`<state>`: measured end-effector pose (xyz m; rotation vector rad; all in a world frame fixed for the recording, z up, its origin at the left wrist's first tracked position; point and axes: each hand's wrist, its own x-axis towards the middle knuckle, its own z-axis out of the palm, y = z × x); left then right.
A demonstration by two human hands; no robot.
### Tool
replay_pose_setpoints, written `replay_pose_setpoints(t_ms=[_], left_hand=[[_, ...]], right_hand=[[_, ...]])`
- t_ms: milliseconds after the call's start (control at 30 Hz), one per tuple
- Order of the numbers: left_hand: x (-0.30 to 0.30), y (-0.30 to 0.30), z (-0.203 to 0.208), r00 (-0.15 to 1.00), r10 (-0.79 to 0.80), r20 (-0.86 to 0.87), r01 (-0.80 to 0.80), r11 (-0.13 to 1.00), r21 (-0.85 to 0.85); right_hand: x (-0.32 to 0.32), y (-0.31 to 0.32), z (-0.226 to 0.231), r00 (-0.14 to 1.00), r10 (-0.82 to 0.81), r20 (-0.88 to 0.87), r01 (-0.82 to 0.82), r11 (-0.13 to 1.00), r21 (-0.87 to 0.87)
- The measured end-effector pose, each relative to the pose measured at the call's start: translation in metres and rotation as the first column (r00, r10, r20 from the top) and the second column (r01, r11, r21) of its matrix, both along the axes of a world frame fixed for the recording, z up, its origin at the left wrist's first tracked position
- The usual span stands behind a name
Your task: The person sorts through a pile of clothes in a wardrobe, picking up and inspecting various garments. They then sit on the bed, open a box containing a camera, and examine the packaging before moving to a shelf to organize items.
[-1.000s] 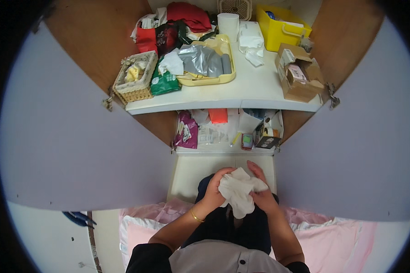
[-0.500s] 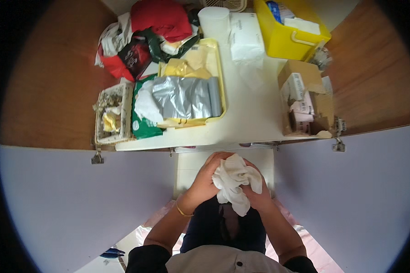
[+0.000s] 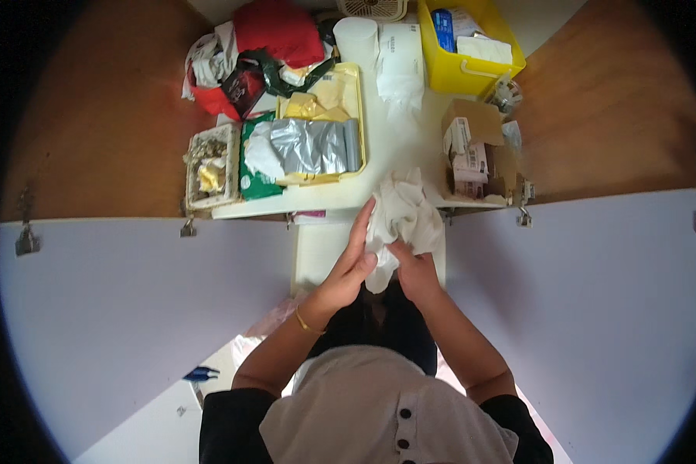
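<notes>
A crumpled white cloth (image 3: 404, 213) is bunched between my two hands, at the front edge of the cupboard shelf. My right hand (image 3: 416, 271) grips its lower right side, with the thumb lying over the folds. Along the cloth's left side lies my left hand (image 3: 349, 267); its fingers are long and partly behind the fabric, its thumb bent toward the cloth's lower end. A yellow bracelet (image 3: 308, 323) circles my left wrist. Just beyond the hands, a yellow tray (image 3: 363, 124) on the shelf holds a roll of grey plastic bags (image 3: 313, 147).
Shelf items include a white basket (image 3: 192, 174), a green package (image 3: 255, 174), red bags (image 3: 278, 31), a white tissue pack (image 3: 400, 62), a yellow bin (image 3: 460, 77) and a torn cardboard box (image 3: 472, 116). Pale cupboard doors (image 3: 147, 301) stand open on both sides.
My hands have raised the cloth forward, toward the shelf edge. The left hand's fingers have straightened, and its thumb now shows. The shelf appears slightly shifted in the view.
</notes>
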<state>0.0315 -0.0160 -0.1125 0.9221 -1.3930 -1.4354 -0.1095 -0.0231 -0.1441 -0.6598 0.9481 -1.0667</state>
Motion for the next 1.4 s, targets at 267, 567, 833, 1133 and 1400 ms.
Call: replay_pose_setpoints(t_ms=[267,567,833,1133,1400], left_hand=[[-0.012,0.004,0.003,0.982,-0.12,0.144,0.137,0.984,-0.111],[0.053,-0.112,0.014,0.961,-0.073,0.268,0.064,0.997,0.041],[0.198,-0.316,0.016,0.284,0.658,0.698,0.209,0.668,-0.715],[0.178,-0.389,-0.013,-0.371,0.361,0.856,0.084,0.931,-0.356],[0.319,-0.531,-0.017,0.163,0.588,0.792,0.069,0.794,-0.604]], right_hand=[[-0.011,0.02,0.03,0.978,-0.206,-0.012,0.206,0.976,0.063],[0.021,0.002,0.033,0.897,-0.441,0.038,0.441,0.897,0.018],[0.074,-0.008,0.011,0.868,-0.496,-0.024,0.496,0.867,0.051],[0.096,0.0,-0.004,0.792,-0.605,-0.078,0.61,0.78,0.141],[0.097,-0.003,-0.005,0.823,-0.567,-0.037,0.564,0.807,0.174]])
